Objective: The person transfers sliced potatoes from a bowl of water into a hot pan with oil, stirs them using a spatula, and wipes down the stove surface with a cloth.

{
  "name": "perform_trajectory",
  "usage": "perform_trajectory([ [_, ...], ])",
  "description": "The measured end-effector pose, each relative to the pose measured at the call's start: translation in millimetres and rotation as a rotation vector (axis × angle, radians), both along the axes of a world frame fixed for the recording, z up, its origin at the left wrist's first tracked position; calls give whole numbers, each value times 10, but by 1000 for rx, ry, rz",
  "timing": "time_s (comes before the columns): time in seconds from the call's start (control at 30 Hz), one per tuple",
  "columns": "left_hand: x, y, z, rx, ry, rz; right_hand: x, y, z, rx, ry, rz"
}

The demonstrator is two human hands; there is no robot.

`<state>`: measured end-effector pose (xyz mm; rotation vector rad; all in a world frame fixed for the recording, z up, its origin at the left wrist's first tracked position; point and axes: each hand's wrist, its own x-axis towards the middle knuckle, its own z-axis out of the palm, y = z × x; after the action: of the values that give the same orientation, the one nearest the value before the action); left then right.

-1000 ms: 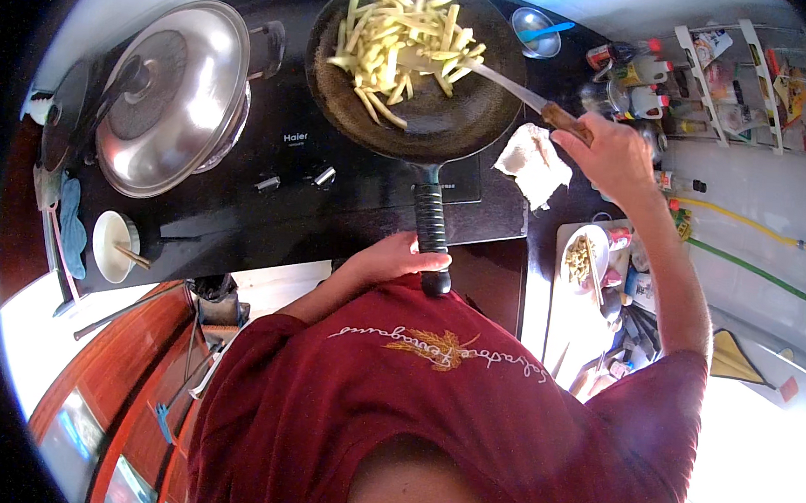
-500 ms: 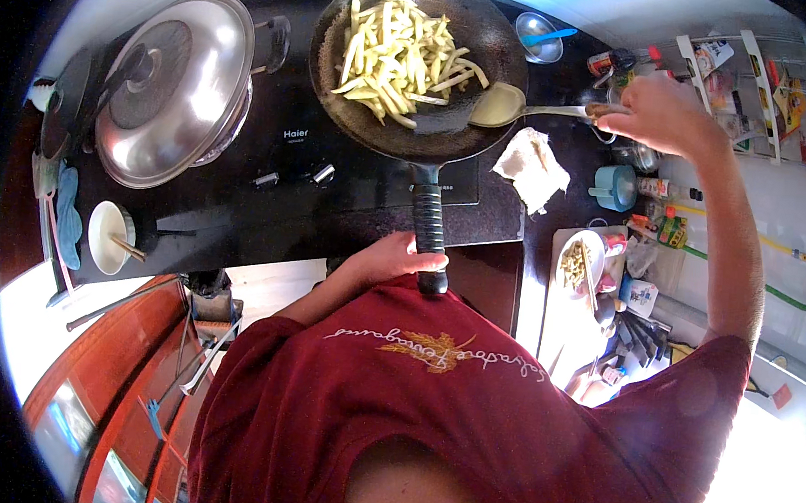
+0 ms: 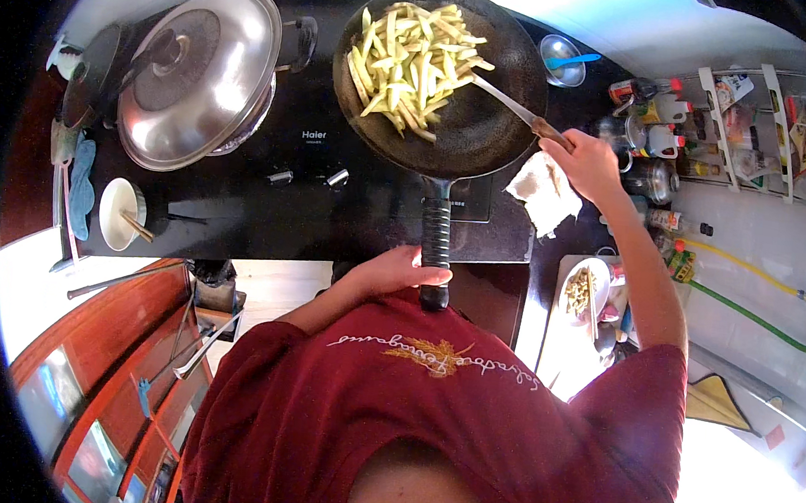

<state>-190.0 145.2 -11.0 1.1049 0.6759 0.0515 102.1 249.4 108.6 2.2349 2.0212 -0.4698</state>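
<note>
My left hand (image 3: 400, 270) is closed round the black ribbed handle of the dark wok (image 3: 508, 91), close to its end. Pale yellow-green vegetable strips (image 3: 412, 61) are heaped on the wok's left and far side. With my right hand (image 3: 591, 167) I grip the brown grip of a metal wok spatula (image 3: 510, 102) from the right. Its blade is hidden at or under the right edge of the heap. A crumpled white cloth (image 3: 545, 191) lies on the counter just below my right hand.
Left of the wok stands a large lidded steel pan (image 3: 238, 72). A white bowl with chopsticks (image 3: 114, 213) sits near the front left edge. Behind right is a small metal bowl (image 3: 570, 74) holding a blue spoon. Bottles (image 3: 660, 111) and a wall rack line the right.
My right hand has come left and nearer the wok, pushing the spatula's blade from the bare pan into the strips. The strips are heaped further left. My left hand keeps its hold.
</note>
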Motion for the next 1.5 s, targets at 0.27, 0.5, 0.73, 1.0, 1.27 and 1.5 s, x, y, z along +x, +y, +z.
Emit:
perform_trajectory([
  [0.27,50,-24,-52,-26,-82,50,-126,-190,919,242,-262,272],
  [0.5,-30,59,169,38,-31,2,-319,141,1174,397,-482,539],
  [0.73,-43,41,146,65,-99,9,-797,458,1054,622,-555,791],
  [1.0,-49,33,235,110,-136,58,-754,536,663,388,-492,753],
  [1.27,2,29,23,-5,-95,14,-497,454,803,373,-479,495],
  [1.5,13,12,-46,-2,-111,17,-489,-134,479,155,-440,253],
])
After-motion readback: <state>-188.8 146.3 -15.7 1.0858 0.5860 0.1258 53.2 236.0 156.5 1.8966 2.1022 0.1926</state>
